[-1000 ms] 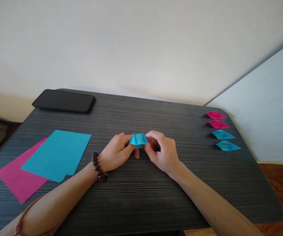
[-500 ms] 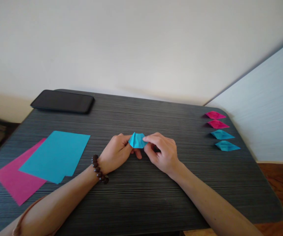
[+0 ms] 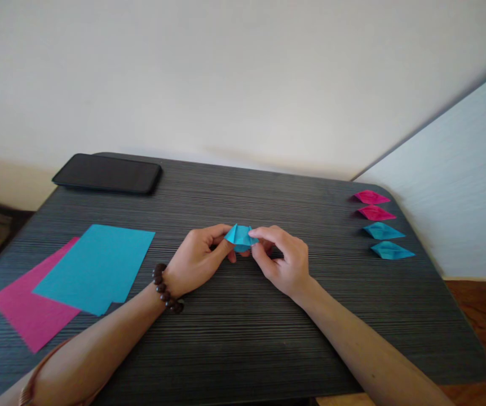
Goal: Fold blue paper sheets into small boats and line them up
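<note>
A small folded piece of blue paper (image 3: 242, 239) is held between both hands over the middle of the dark table (image 3: 243, 338). My left hand (image 3: 197, 255) pinches its left end between thumb and fingers, with a brown bead bracelet on that wrist. At the opposite end, the thumb and index finger of my right hand (image 3: 284, 259) grip the paper's right corner. The paper has creased, pointed sides and a flatter middle. Fingertips behind it are partly hidden.
Blue paper sheets (image 3: 99, 270) overlap a pink sheet (image 3: 35, 310) on the left. Behind them lies a black phone (image 3: 107, 173). Two pink folded paper boats (image 3: 372, 197) and two blue folded paper boats (image 3: 383, 230) line the right edge. A wall stands behind the table.
The blue folded paper has shifted slightly right and tilted, its right end now drawn to a point in the right fingers. The left hand has moved a little along with it.
</note>
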Demonstrator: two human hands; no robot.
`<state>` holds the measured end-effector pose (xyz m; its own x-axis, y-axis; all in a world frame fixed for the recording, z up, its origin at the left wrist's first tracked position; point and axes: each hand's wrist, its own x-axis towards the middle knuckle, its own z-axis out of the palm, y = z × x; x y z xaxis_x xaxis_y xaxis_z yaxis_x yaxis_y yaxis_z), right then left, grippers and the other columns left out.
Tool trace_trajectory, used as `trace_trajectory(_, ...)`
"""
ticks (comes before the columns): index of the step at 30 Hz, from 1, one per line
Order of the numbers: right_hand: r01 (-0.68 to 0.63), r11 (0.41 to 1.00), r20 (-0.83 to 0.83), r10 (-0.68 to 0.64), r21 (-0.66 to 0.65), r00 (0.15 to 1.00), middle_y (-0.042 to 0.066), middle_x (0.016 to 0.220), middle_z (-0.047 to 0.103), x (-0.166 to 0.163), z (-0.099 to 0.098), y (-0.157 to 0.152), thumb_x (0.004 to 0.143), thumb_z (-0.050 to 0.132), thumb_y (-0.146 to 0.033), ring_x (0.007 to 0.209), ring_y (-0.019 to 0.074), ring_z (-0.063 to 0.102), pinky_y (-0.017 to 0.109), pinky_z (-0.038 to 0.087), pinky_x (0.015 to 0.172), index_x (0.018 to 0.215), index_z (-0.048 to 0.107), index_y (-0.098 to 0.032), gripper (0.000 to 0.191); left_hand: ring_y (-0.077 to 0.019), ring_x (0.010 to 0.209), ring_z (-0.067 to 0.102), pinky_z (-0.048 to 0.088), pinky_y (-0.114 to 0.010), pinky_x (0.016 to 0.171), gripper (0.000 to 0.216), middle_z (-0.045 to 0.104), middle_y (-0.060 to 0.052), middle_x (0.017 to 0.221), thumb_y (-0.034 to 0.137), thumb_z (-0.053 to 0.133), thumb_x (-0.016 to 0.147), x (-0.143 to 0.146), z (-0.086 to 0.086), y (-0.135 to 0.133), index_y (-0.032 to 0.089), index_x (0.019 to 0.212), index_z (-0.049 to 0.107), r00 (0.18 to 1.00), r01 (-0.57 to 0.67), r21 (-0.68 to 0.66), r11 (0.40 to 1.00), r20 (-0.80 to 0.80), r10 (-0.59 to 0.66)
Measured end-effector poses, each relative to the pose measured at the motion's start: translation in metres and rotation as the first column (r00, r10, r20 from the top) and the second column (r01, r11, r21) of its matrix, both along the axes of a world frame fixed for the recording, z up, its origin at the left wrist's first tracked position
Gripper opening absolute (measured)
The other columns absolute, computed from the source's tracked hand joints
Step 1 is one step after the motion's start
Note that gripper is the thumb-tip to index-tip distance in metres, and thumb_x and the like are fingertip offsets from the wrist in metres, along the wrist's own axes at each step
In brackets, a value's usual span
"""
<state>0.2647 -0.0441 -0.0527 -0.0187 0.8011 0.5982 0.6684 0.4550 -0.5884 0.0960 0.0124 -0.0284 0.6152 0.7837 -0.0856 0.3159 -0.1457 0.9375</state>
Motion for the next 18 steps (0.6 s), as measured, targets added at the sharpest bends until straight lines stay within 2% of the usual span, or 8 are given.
trace_trajectory(4, -0.007, 1.0, -0.012, 0.007, -0.005, 1.0, -0.003, 0.068, 0.062, 0.001, 0.0, 0.001, 0.082, 0.053, -0.015, 0.051, 0.0064, 0.052, 0.019, 0.046, 0.054, 0.094, 0.061, -0.022, 0.016, -0.0093, 0.054, 0.056, 0.046, -0.019, 0.05, 0.018, 0.062, 0.001, 0.063, 0.026, 0.053, 0.084, 0.001, 0.004, 0.003, 0.012, 0.09, 0.061, 0.994, -0.002, -0.25, 0.968, 0.102, 0.028)
trace_trajectory(7, -0.006, 1.0, 0.029, 0.005, 0.024, 1.0, -0.003, 0.068, 0.062, 0.002, -0.001, 0.002, 0.082, 0.053, -0.013, 0.053, 0.0064, 0.052, 0.019, 0.044, 0.054, 0.094, 0.063, -0.022, 0.018, -0.0127, 0.063, 0.062, 0.052, -0.023, 0.057, 0.023, 0.066, -0.003, 0.072, 0.023, 0.053, 0.083, -0.003, 0.005, 0.007, 0.011, 0.102, 0.059, 0.98, 0.045, -0.438, 0.898, 0.194, 0.046)
trace_trajectory(9, -0.011, 0.999, 0.058, 0.009, 0.041, 0.998, -0.002, 0.071, 0.063, 0.003, -0.001, 0.002, 0.081, 0.054, -0.012, 0.055, 0.0061, 0.053, 0.018, 0.044, 0.054, 0.095, 0.064, -0.022, 0.02, -0.0161, 0.073, 0.065, 0.055, -0.028, 0.066, 0.025, 0.068, -0.006, 0.08, 0.022, 0.053, 0.083, -0.007, 0.004, 0.01, 0.012, 0.105, 0.058, 0.961, 0.112, -0.511, 0.852, 0.274, 0.038)
trace_trajectory(12, -0.024, 0.999, 0.097, 0.02, 0.042, 0.995, -0.001, 0.079, 0.065, 0.005, 0.0, 0.001, 0.081, 0.054, -0.011, 0.06, 0.0061, 0.056, 0.018, 0.044, 0.056, 0.097, 0.064, -0.022, 0.022, -0.0193, 0.08, 0.065, 0.055, -0.034, 0.073, 0.028, 0.068, -0.009, 0.085, 0.03, 0.049, 0.087, -0.01, 0.002, 0.012, 0.011, 0.105, 0.059, 0.946, 0.156, -0.535, 0.831, 0.322, 0.029)
trace_trajectory(15, -0.036, 0.999, 0.121, 0.034, 0.019, 0.992, 0.0, 0.086, 0.066, 0.006, 0.003, 0.0, 0.08, 0.054, -0.01, 0.064, 0.0071, 0.058, 0.019, 0.045, 0.058, 0.1, 0.064, -0.021, 0.025, -0.0174, 0.078, 0.066, 0.056, -0.03, 0.073, 0.03, 0.068, -0.008, 0.084, 0.035, 0.053, 0.086, -0.008, 0.002, 0.011, 0.011, 0.102, 0.061, 0.967, 0.109, -0.52, 0.847, 0.252, 0.03)
trace_trajectory(18, -0.041, 0.999, 0.119, 0.041, -0.001, 0.992, 0.002, 0.089, 0.066, 0.007, 0.004, 0.0, 0.08, 0.053, -0.011, 0.066, 0.0079, 0.058, 0.02, 0.046, 0.058, 0.1, 0.065, -0.02, 0.025, -0.0155, 0.078, 0.066, 0.056, -0.028, 0.073, 0.027, 0.069, -0.006, 0.086, 0.031, 0.059, 0.083, -0.005, 0.003, 0.011, 0.011, 0.102, 0.06, 0.98, 0.084, -0.508, 0.857, 0.199, 0.021)
